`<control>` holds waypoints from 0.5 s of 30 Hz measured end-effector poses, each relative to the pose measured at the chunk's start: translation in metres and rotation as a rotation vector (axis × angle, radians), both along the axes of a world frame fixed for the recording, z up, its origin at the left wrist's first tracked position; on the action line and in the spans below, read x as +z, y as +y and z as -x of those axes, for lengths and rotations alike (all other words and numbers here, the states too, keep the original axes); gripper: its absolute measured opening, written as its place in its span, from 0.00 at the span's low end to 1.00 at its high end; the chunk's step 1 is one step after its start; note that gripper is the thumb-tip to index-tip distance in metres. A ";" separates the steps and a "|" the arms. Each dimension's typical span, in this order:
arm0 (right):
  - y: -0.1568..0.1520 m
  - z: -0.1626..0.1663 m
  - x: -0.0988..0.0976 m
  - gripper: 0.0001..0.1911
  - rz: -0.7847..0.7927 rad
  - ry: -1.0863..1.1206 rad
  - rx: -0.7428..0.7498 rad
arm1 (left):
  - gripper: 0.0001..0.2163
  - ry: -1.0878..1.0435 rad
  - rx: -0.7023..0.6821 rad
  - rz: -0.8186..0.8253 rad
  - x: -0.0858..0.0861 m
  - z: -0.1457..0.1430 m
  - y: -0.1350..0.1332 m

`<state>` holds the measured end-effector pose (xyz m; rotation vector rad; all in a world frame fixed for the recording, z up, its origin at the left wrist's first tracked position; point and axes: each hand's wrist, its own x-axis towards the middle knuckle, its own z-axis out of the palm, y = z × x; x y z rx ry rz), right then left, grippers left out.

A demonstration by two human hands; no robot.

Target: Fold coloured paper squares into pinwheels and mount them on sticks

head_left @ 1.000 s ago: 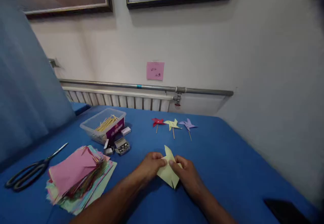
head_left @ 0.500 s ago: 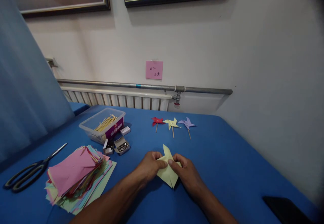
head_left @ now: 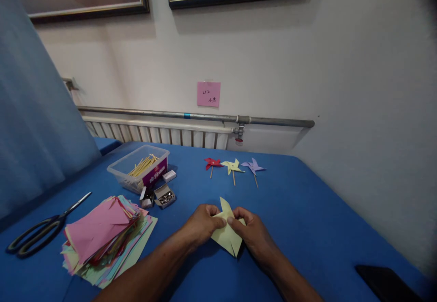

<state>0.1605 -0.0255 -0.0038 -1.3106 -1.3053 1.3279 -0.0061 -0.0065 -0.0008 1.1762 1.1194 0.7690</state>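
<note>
Between my two hands is a pale yellow sheet of paper (head_left: 228,237) with slits cut in from its corners and one point standing up at the top. My left hand (head_left: 205,222) pinches its left side, thumb on top near the middle. From the right, my right hand (head_left: 251,229) grips it the same way, its thumb close to the other thumb. The fingers beneath the paper are mostly hidden. Beyond my hands lie three paper pinwheels on sticks: a red one (head_left: 213,162), a yellow one (head_left: 232,167) and a purple one (head_left: 253,166).
At left, scissors (head_left: 51,227) lie beside a stack of coloured paper (head_left: 99,231). Behind them stand a clear plastic box (head_left: 119,174) with wooden sticks, an open box of metal pins (head_left: 165,197) and other small boxes. A dark flat object (head_left: 385,284) lies at the near right.
The yellow paper has tilted slightly, its lower point shifting a little down and right. Both hands keep their pinch on it; nothing else on the table has moved.
</note>
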 end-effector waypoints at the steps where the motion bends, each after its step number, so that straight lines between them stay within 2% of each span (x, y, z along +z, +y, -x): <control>1: 0.000 0.000 0.000 0.17 -0.007 0.013 0.002 | 0.07 -0.002 0.013 0.006 0.000 -0.001 0.000; 8: 0.000 -0.005 0.001 0.28 -0.150 0.153 -0.051 | 0.05 -0.100 0.146 0.080 0.006 0.003 0.006; 12: -0.004 -0.005 -0.001 0.24 -0.209 0.107 0.053 | 0.05 -0.138 0.159 0.083 0.010 0.011 0.011; 15: -0.008 -0.004 -0.004 0.18 -0.203 0.032 0.137 | 0.06 -0.162 0.185 0.077 0.012 0.014 0.012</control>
